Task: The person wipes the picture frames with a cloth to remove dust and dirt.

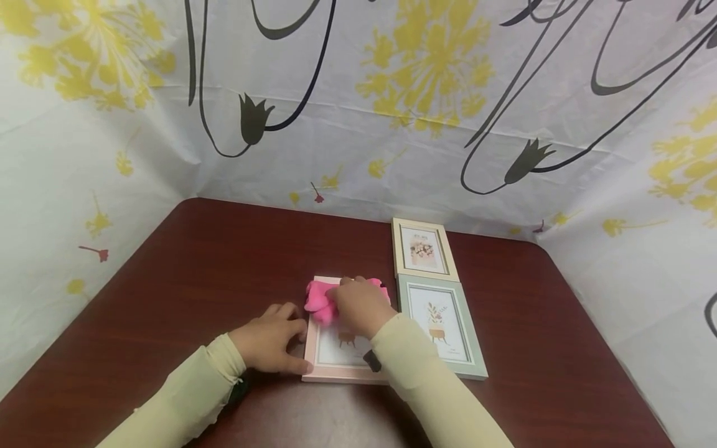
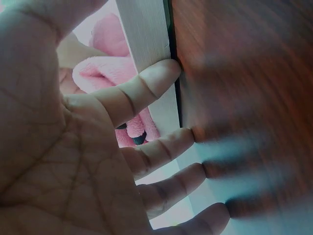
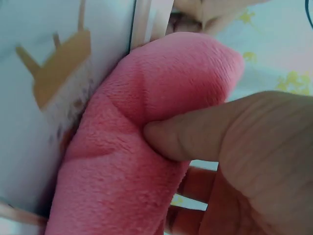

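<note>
A pink picture frame point(image 1: 325, 373) lies flat on the table, its print partly covered. On its upper part my right hand point(image 1: 361, 305) holds a bunched pink cloth point(image 1: 320, 302). In the right wrist view the thumb presses into the fuzzy cloth point(image 3: 127, 147), which lies against the glazed print point(image 3: 44, 137). My left hand point(image 1: 271, 341) rests at the frame's left side, thumb at the lower left corner. The left wrist view shows its spread fingers point(image 2: 142, 93), one touching the frame's edge point(image 2: 146, 34), the others with tips on the tabletop.
A green picture frame point(image 1: 473, 348) lies right of the pink one, partly behind the right forearm. Beyond it lies a cream picture frame point(image 1: 452, 264). The dark red-brown table point(image 1: 235, 249) meets a flower-patterned white sheet point(image 1: 336, 137) at its back and sides.
</note>
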A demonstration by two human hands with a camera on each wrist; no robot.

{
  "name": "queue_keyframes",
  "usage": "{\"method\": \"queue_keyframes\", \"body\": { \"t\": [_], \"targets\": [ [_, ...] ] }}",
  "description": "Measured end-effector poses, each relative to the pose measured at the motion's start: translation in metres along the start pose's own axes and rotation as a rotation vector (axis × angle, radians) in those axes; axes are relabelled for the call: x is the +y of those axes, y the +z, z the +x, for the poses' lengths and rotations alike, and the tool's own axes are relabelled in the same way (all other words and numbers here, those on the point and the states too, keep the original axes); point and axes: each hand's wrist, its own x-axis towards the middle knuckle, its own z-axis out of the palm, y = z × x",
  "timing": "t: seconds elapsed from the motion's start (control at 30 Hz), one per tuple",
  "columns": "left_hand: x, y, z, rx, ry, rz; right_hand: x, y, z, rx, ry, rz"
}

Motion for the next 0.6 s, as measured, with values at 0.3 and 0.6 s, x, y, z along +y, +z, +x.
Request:
{"method": "queue_keyframes", "body": {
  "t": [0.3,0.6],
  "targets": [
    [0.0,0.0,-0.002,0.008,-0.002,-0.012,-0.01,0.0,-0.043,0.006,-0.189,-0.045],
    [0.002,0.001,-0.001,-0.002,0.004,-0.012,-0.019,0.003,-0.064,0.07,-0.266,-0.165]
  ]
}}
